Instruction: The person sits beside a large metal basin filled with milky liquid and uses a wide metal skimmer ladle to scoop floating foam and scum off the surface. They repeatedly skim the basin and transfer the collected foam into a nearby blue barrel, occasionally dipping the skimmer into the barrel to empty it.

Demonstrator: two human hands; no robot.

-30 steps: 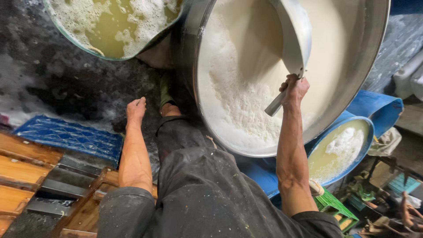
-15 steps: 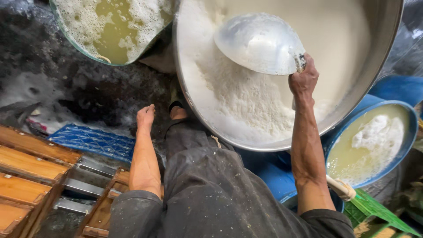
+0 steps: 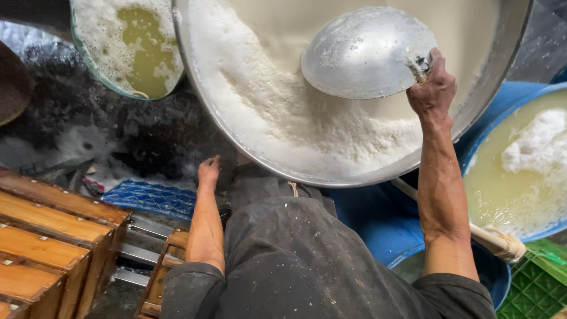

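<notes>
A big round metal vat (image 3: 201, 112) holds white milky liquid with a thick foam bank (image 3: 307, 118) on its near side. My right hand (image 3: 434, 88) grips the short handle of a wide metal ladle (image 3: 366, 53), whose bowl is turned bottom-up above the liquid. My left hand (image 3: 208, 172) hangs down by the vat's near rim with fingers loosely curled, holding nothing. My dark, dusty apron (image 3: 295, 254) fills the lower middle.
A tub of yellowish liquid with foam (image 3: 133, 50) stands at the upper left. A blue tub of yellow liquid and white curd (image 3: 520, 171) is at the right. Wooden box frames (image 3: 53, 236) and a blue plastic mat (image 3: 153, 198) lie at the left; a green crate (image 3: 534, 283) sits lower right.
My right hand has swung the ladle from edge-on in the vat to bottom-up above the liquid. The view has moved in closer over the vat. My left hand stays hanging.
</notes>
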